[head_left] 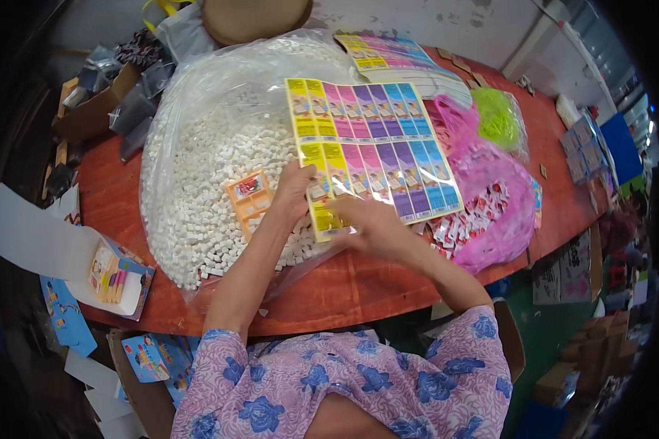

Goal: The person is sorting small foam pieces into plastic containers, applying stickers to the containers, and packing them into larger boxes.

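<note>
Currently, the left hand [294, 192] pinches the label sheet [379, 146] at its left edge, so it spreads up and right of those fingers; whether the blurred right hand's [375, 224] fingers grip, I cannot tell. An uneven tug there could crease or tear a label.

The red desk [337, 296] has a streaky top. On it rests a large clear bag [234, 69] of small white pieces. Behind and right of this bag lies a stack of printed sheets [417, 75]; to its right, a pink bag [511, 238] of red-and-white packets and a lime-green bundle [493, 119]. Left of it, near the edge, stands an open white box [133, 294].
</note>
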A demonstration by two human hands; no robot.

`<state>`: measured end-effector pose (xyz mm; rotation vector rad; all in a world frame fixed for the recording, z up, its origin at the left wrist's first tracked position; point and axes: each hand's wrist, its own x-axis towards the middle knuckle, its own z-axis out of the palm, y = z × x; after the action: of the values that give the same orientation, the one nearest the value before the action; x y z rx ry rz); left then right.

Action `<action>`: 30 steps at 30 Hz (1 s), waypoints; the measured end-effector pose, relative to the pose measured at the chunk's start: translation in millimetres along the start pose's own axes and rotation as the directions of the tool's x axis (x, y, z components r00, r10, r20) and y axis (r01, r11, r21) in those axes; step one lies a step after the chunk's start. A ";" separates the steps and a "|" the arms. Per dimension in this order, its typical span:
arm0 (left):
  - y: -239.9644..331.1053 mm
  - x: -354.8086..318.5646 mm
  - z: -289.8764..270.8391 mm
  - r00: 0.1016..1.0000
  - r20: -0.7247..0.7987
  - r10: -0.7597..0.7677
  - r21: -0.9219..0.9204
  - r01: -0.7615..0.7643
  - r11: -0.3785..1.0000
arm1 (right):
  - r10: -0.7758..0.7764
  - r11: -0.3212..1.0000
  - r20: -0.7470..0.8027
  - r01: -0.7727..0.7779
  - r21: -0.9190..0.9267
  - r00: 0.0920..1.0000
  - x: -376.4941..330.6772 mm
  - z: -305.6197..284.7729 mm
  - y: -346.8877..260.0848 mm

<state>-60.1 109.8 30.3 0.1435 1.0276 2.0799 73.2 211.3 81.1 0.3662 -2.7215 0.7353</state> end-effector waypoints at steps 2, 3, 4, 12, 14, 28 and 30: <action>-4.1 2.7 -7.7 0.999 -0.050 -0.004 0.033 0.005 0.999 | 0.207 0.962 -0.277 -0.246 -0.115 0.938 -3.2 -17.1 36.8; -7.4 3.5 -10.4 0.996 -0.092 0.017 0.044 -0.013 0.999 | 0.368 0.901 -0.329 -0.421 -0.103 0.870 -2.3 -36.4 55.2; -9.6 3.8 -7.5 0.992 -0.122 0.036 0.057 -0.029 0.998 | 0.270 0.839 -0.531 -0.467 -0.280 0.803 -14.5 -41.8 97.7; 2.0 12.4 -4.4 0.934 -0.166 0.315 0.500 -0.196 0.844 | 0.768 0.635 -0.125 -0.721 0.277 0.629 -30.1 -57.3 210.3; 0.0 17.0 -6.2 0.930 -0.096 0.356 0.432 -0.283 0.856 | 0.745 0.665 -0.216 -0.676 0.316 0.631 -32.0 -50.1 228.9; 2.1 23.4 -18.0 0.944 0.021 0.330 0.447 -0.304 0.841 | 0.649 0.732 -0.318 -0.453 0.509 0.691 -37.9 -58.4 235.5; 17.5 -7.9 -7.1 0.930 0.018 0.367 0.437 -0.338 0.834 | 0.571 0.623 -0.215 -0.248 0.742 0.792 -34.0 -74.4 193.0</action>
<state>-68.3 93.7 39.8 0.5292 1.6007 2.1513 59.5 417.2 44.6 -0.3107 -2.0054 1.7369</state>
